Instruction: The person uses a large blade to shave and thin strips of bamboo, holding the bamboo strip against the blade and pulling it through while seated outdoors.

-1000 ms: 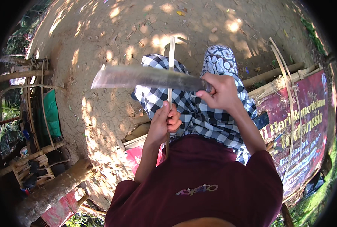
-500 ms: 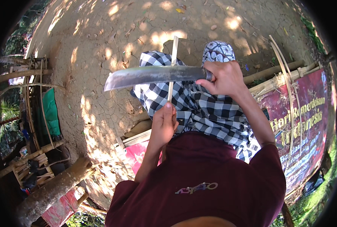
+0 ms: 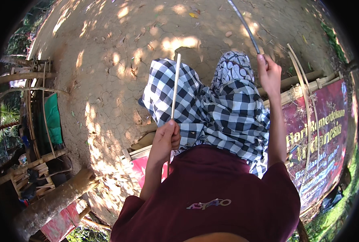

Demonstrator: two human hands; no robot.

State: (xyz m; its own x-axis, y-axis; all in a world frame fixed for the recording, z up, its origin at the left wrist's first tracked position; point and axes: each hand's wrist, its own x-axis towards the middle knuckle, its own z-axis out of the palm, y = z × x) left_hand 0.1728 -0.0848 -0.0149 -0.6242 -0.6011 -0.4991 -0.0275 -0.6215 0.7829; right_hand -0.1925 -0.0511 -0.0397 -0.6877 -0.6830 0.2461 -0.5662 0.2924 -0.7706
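My left hand (image 3: 167, 136) is closed round a thin pale strip of split wood or bamboo (image 3: 176, 80). The strip stands up in front of my left knee, and its lower end passes down beside my shirt. My right hand (image 3: 269, 70) grips a machete (image 3: 246, 25), raised out beyond my right knee. The blade is seen nearly edge-on and runs to the top of the picture; its handle is mostly hidden in my fist. Blade and strip are well apart.
Checkered cloth (image 3: 236, 105) covers my legs. To my right, a dark red printed banner (image 3: 328, 105) covers the bench, with long thin strips (image 3: 304, 86) lying across it. Cracked earth (image 3: 107, 60) spreads ahead. At left are a log (image 3: 58, 201), a pole frame and green cloth (image 3: 53, 119).
The machete has left the strip, moving right and away, and has turned from broadside to edge-on. My left hand and the strip have shifted slightly left and nearer to me.
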